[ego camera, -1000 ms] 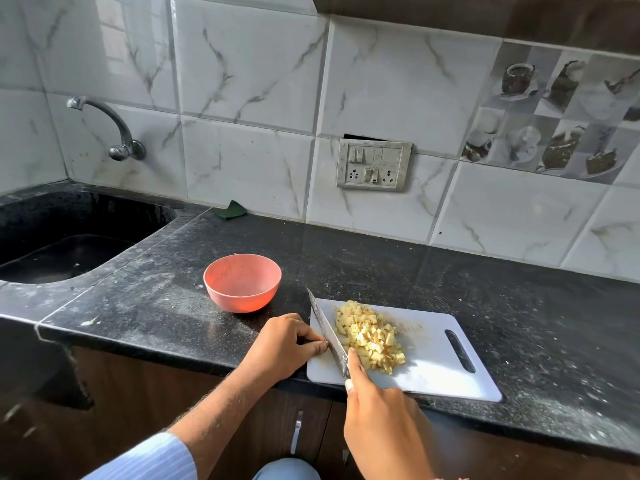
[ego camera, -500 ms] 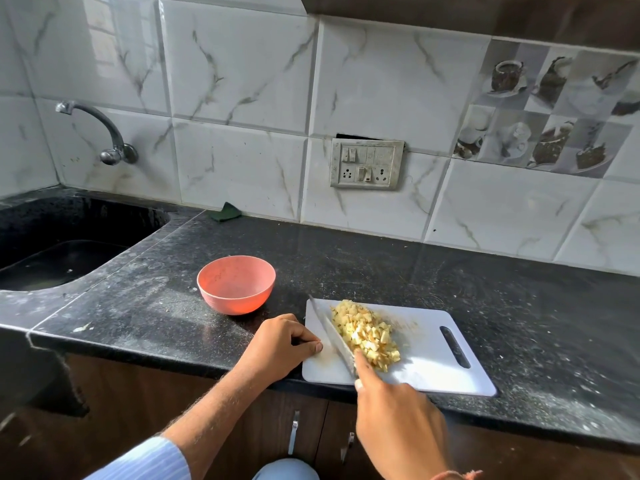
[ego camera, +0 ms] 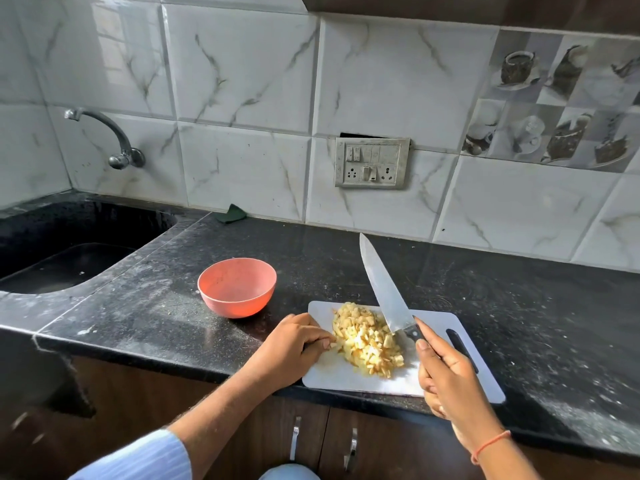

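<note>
A white cutting board [ego camera: 481,370] lies at the front edge of the black counter [ego camera: 381,265]. On it sits a pile of small yellow diced pieces [ego camera: 365,337]. My right hand [ego camera: 446,379] grips the dark handle of a large knife [ego camera: 384,289], whose blade is lifted and points away and to the left, to the right of the pile. My left hand [ego camera: 294,344] rests on the board's left edge with curled fingers, the fingertips touching the pile's left side. An empty pink bowl [ego camera: 237,287] stands left of the board.
A black sink [ego camera: 65,258] with a wall tap [ego camera: 110,136] is at the far left. A green scrap [ego camera: 232,214] lies by the tiled wall. A switch and socket plate [ego camera: 372,162] is on the wall. Cabinet handles [ego camera: 294,441] hang below the counter.
The knife has left the pile's left side, risen and swung over to its right, blade now raised. My left hand has stayed at the board's left edge.
</note>
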{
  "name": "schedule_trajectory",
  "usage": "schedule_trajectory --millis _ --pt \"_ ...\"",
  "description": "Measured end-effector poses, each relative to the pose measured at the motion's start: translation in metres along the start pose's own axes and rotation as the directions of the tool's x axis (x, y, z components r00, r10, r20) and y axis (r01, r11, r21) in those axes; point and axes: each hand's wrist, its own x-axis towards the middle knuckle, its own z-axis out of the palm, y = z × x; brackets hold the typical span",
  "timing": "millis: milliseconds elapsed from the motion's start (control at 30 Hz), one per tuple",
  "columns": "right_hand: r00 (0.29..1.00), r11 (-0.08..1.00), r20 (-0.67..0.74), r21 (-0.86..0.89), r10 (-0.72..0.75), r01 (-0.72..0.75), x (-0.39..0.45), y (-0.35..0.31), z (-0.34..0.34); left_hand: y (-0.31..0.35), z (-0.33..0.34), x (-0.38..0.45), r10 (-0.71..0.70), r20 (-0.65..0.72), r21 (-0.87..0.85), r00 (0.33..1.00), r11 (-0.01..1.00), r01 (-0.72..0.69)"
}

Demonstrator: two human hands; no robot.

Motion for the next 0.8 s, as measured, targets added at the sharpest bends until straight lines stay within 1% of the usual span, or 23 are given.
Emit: schedule_trajectory --millis 33,67,100,133,167,200,233,267,300,333,367,400,433,467,500,600,700,800 --pt "1.0 1.0 0.004 0.011 -0.002 0.002 0.0 0.001 0.0 0.0 -0.002 0.004 0.011 0.022 -0.037 1.0 0.999 -0.01" --pt "1.0 1.0 0.018 0.027 -0.003 0.002 0.001 0.001 -0.001 0.0 -0.006 0.01 -0.013 0.038 -0.114 0.999 0.993 0.017" --pt "1.0 0.999 0.028 0.036 -0.004 0.003 0.001 0.002 -0.002 0.001 -0.012 0.015 -0.067 0.05 -0.231 0.997 0.97 0.077" --pt "1.0 0.999 0.031 0.04 -0.004 0.003 0.001 0.002 -0.002 0.002 -0.02 0.02 -0.133 0.067 -0.387 0.989 0.91 0.148" --pt "1.0 0.999 0.031 0.044 -0.004 0.002 0.0 0.003 -0.002 0.003 -0.027 0.024 -0.182 0.086 -0.531 0.979 0.823 0.2" --pt "1.0 0.999 0.031 0.051 -0.004 0.003 -0.001 0.003 -0.002 0.003 -0.033 0.027 -0.209 0.096 -0.631 0.973 0.744 0.222" --pt "1.0 0.998 0.028 0.062 -0.007 0.005 -0.001 0.003 -0.002 0.002 -0.037 0.029 -0.222 0.1 -0.66 0.97 0.714 0.232" --pt "1.0 0.998 0.021 0.069 -0.01 0.008 -0.002 0.004 -0.002 0.002 -0.043 0.03 -0.228 0.111 -0.627 0.967 0.739 0.246" --pt "1.0 0.997 0.013 0.077 -0.013 0.012 -0.002 0.004 -0.002 0.001 -0.05 0.031 -0.219 0.137 -0.52 0.966 0.814 0.259" --pt "1.0 0.996 0.008 0.083 -0.015 0.014 -0.002 0.005 -0.002 -0.002 -0.056 0.03 -0.198 0.19 -0.343 0.962 0.904 0.254" --pt "1.0 0.996 0.005 0.083 -0.016 0.016 -0.002 0.005 -0.001 -0.006 -0.063 0.028 -0.176 0.266 -0.151 0.948 0.963 0.221" --pt "1.0 0.996 0.004 0.083 -0.018 0.017 -0.002 0.005 -0.001 -0.009 -0.069 0.026 -0.158 0.354 0.001 0.922 0.986 0.168" --pt "1.0 0.997 0.005 0.08 -0.019 0.019 -0.002 0.005 -0.002 -0.011 -0.074 0.023 -0.143 0.429 0.087 0.892 0.989 0.117" --pt "1.0 0.997 0.006 0.078 -0.02 0.02 -0.003 0.005 -0.002 -0.011 -0.077 0.021 -0.133 0.481 0.127 0.866 0.989 0.081" --pt "1.0 0.997 0.007 0.077 -0.021 0.02 -0.003 0.006 -0.002 -0.011 -0.08 0.019 -0.136 0.499 0.157 0.856 0.985 0.065" --pt "1.0 0.998 0.009 0.055 -0.022 0.022 -0.002 0.008 -0.002 -0.005 -0.085 0.017 -0.156 0.494 0.218 0.855 0.975 0.052" --pt "0.999 0.999 0.013 0.036 -0.033 0.033 -0.001 0.011 -0.002 -0.003 -0.089 0.015 -0.204 0.513 0.264 0.834 0.962 0.073" --pt "0.999 0.999 0.013 0.017 -0.038 0.038 -0.001 0.012 -0.002 -0.007 -0.089 0.012 -0.213 0.515 0.277 0.83 0.958 0.073"
